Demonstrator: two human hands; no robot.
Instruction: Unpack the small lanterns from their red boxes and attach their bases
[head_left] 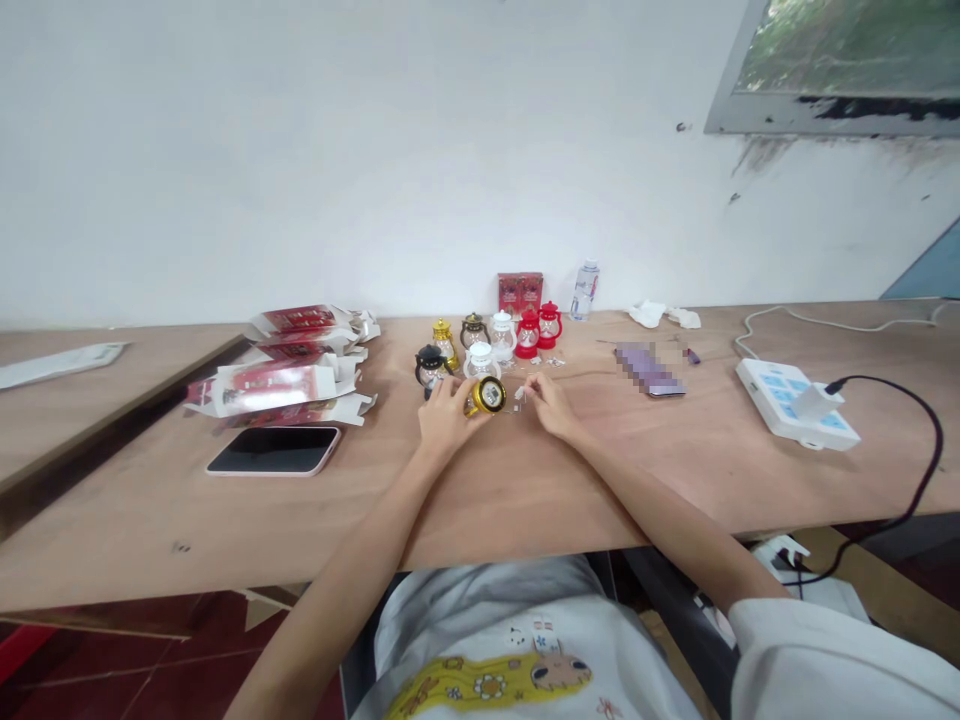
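Observation:
My left hand (445, 415) is closed around a small gold lantern (489, 396), tipped on its side so that its round base faces me. Just right of that base, the fingers of my right hand (549, 405) are pinched on a small whitish piece (520, 393), too small to name. Behind my hands stand more little lanterns: a black one (432, 366), a gold one (444, 340), a bronze one (474, 333), white ones (502, 334) and red ones (528, 335). Small white scraps (555, 361) lie near the red lanterns.
Flattened red and white boxes (274, 388) lie at left behind a phone (274, 451). Red boxes (520, 293) and a water bottle (585, 290) stand by the wall. To the right are a purple phone (649, 369), crumpled tissue (646, 313) and a power strip (795, 404) with cables.

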